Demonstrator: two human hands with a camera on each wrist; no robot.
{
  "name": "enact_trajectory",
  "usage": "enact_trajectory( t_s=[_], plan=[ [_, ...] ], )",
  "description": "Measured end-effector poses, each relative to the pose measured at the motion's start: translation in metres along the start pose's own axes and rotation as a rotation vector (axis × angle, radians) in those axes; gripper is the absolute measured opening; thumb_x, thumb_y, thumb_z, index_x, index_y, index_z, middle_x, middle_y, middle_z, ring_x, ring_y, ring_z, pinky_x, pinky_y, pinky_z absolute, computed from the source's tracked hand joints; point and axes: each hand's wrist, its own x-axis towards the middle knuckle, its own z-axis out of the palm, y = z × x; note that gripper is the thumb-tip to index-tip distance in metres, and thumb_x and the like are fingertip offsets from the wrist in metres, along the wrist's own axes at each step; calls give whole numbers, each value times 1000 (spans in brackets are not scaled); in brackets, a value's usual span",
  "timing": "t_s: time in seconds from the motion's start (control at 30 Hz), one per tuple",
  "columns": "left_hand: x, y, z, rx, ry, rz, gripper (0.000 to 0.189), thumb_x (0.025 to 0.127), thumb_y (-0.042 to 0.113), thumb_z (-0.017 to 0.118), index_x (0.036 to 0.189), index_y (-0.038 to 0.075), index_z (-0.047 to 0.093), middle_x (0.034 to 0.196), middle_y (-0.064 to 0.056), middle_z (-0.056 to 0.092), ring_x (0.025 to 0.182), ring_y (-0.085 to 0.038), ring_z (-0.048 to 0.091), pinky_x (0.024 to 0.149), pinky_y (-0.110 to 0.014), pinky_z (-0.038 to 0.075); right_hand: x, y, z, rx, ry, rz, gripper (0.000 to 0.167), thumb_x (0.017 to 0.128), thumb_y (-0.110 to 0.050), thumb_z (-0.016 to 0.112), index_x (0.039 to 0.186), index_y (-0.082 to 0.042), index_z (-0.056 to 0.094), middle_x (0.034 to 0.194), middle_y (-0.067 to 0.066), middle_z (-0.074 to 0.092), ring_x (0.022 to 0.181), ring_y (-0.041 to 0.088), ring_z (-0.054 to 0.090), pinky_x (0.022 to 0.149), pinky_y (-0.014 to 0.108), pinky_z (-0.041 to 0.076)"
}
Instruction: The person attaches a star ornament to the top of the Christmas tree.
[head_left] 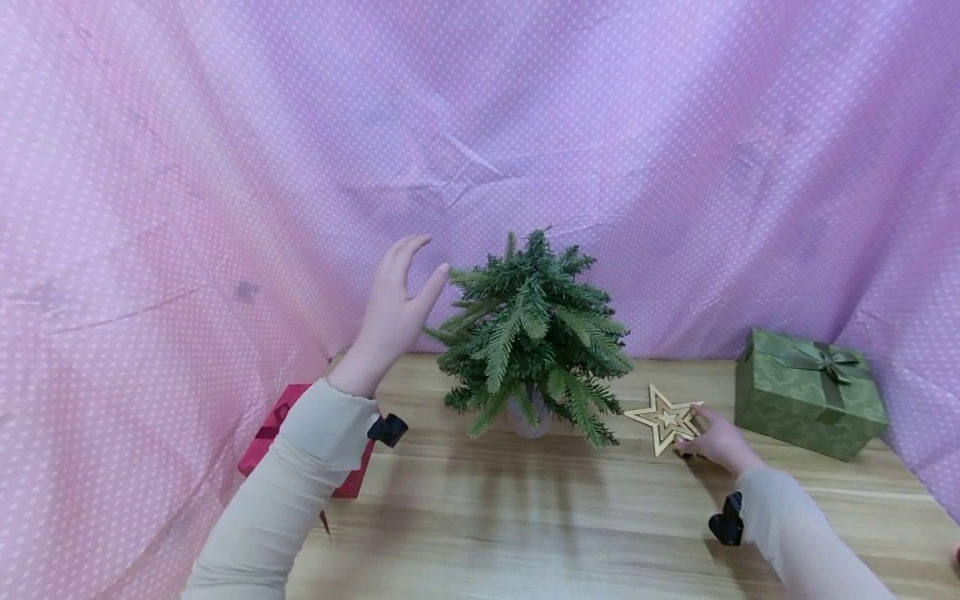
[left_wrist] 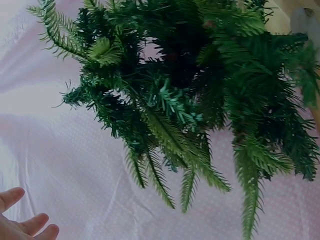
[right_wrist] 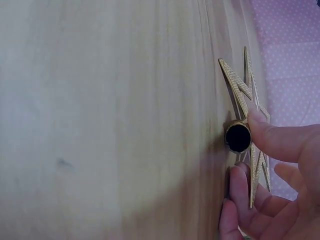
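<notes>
A gold star tree topper (head_left: 663, 419) is just over the tabletop, to the right of the tree. My right hand (head_left: 718, 440) pinches its right side between thumb and fingers. In the right wrist view the star (right_wrist: 234, 82) appears nearly edge-on, its round dark socket (right_wrist: 238, 138) facing the camera beside the thumb. A small green artificial Christmas tree (head_left: 534, 333) stands mid-table on a pale base (head_left: 529, 417). My left hand (head_left: 393, 308) is raised at the tree's left, fingers spread and holding nothing. Its fingertips (left_wrist: 34, 223) appear apart from the branches in the left wrist view.
A green gift box (head_left: 810, 392) with a bow sits at the right rear of the wooden table (head_left: 465, 533). At the left a red box (head_left: 281, 408) lies partly behind my left sleeve. A pink dotted cloth (head_left: 480, 125) hangs behind the table.
</notes>
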Motion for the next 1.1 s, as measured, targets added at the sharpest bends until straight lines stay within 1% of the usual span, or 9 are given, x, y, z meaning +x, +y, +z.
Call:
enact_trajectory(
  t_s=[0.1,0.2,0.3,0.37,0.47,0.6,0.83,1.03,1.1],
  plan=[
    [5,3,0,-18,-11,-9,56,95,35,53,142,7,41,148,-12,37,139,-27,30,115,-48,22,1,0,-1,3,-16,-14,91,78,-10,75,142,17,17,135,48,26,75,22,59,66,29,49],
    [11,6,2,-39,-21,-35,55,95,36,53,142,10,41,148,-10,38,139,-25,31,115,-46,23,2,-1,-2,-24,-24,-22,90,77,-12,77,141,18,20,135,48,23,93,36,56,78,39,49],
    [18,9,4,-58,-36,-78,57,94,40,54,143,13,40,148,-7,37,138,-23,32,114,-46,24,3,-2,-3,-51,-29,-23,90,77,-16,78,140,18,23,137,48,20,110,47,43,92,50,42],
    [23,10,6,-68,-51,-104,60,93,42,55,144,14,39,149,-6,36,137,-23,32,113,-47,26,3,-2,-3,-48,-36,-19,90,77,-15,78,139,18,23,136,47,24,106,45,47,91,50,43],
    [29,13,9,-83,-76,-142,62,92,44,57,145,17,38,149,-6,34,136,-23,33,111,-49,29,4,-1,-3,-38,-40,-15,88,78,-14,77,139,19,23,128,45,35,85,29,56,77,37,47],
    [39,17,14,-113,-105,-180,64,90,46,60,145,20,38,150,-4,34,136,-20,33,110,-46,31,4,-1,-3,-14,-43,-18,86,77,-10,77,138,20,23,119,43,43,70,14,56,65,27,45],
    [61,22,24,-151,-174,-265,68,87,50,62,145,24,37,150,1,36,137,-17,34,111,-40,32,3,-1,-3,-21,-55,0,86,78,-11,77,139,19,23,116,41,46,69,14,57,64,27,45],
    [79,27,31,-218,-218,-281,67,87,49,64,144,24,38,148,-1,38,136,-17,36,110,-38,34,3,-2,-5,-36,-55,-7,87,79,-14,76,140,18,23,110,36,52,71,15,56,66,28,44],
    [83,28,35,-240,-233,-282,65,87,47,64,143,24,40,147,-1,40,135,-17,37,110,-37,34,4,-2,-4,-20,-58,5,87,79,-13,76,140,17,23,99,31,57,68,14,55,63,28,44]
  ],
)
